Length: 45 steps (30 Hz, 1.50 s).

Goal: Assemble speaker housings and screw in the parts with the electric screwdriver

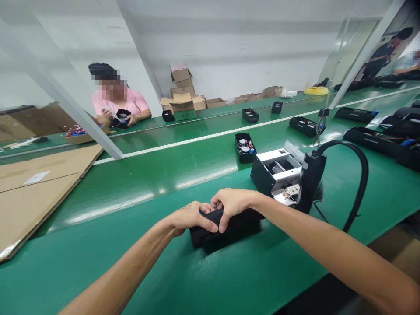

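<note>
Case (243, 224), black: 1, between both hands' fingers | Left hand (187, 217): fingers grasping case | Right hand (234, 203): fingers likewise | Desk (157, 275), green: below fingers | Machine (263, 175): beyond fingers, rightward

Factory assembly hall: long, smooth green worktop (154, 271); open black rectangular housings (250, 116) at 2 o'clock; suspended black cylindrical power tool (310, 179), 3 o'clock; stacked brown cardboard boxes (183, 83), 11 o'clock; pink-shirted worker (133, 100), 10 o'clock.

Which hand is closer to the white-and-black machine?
Right: the right hand touches the black case just left of the machine; the left hand touches the case too, farther left.
</note>
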{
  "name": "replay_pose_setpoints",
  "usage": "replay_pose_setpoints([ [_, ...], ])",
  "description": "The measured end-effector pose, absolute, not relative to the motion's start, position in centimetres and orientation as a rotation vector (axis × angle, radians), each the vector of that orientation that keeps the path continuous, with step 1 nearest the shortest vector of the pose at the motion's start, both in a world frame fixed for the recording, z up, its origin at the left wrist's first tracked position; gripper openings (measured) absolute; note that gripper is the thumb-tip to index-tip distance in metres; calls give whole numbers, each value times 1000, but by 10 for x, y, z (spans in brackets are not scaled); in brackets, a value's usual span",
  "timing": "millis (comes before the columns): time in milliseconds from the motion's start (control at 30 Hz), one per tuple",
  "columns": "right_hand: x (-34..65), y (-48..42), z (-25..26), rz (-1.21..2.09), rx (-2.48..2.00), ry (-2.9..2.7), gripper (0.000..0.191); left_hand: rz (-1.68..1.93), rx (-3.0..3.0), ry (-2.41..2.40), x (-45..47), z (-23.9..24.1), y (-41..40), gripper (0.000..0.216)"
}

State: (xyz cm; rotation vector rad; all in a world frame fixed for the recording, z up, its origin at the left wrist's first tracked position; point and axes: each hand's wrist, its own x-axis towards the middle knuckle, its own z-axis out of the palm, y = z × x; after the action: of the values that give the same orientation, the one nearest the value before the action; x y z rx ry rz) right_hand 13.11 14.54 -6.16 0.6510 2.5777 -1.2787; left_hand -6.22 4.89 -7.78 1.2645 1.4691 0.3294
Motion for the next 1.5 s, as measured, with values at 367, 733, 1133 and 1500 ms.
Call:
replay_pose_setpoints([
  [367, 131, 143, -56, -1234, 659, 2569, 37, 328, 1258, 1425, -63, -78, 49, 35],
  [733, 150, 111, -53, -1135, 745, 2755, 36, 403, 1416, 1486, -49, -73, 27, 35],
  [1133, 204, -10, -142, -531, 766, 3547, 17, 1071, 2247, 1642, 2, -144, -73, 21],
  [1500, 206, -18, -141, -753, 887, 3527, 24, 1046, 2248, 1672, 7, -144, -78, 24],
])
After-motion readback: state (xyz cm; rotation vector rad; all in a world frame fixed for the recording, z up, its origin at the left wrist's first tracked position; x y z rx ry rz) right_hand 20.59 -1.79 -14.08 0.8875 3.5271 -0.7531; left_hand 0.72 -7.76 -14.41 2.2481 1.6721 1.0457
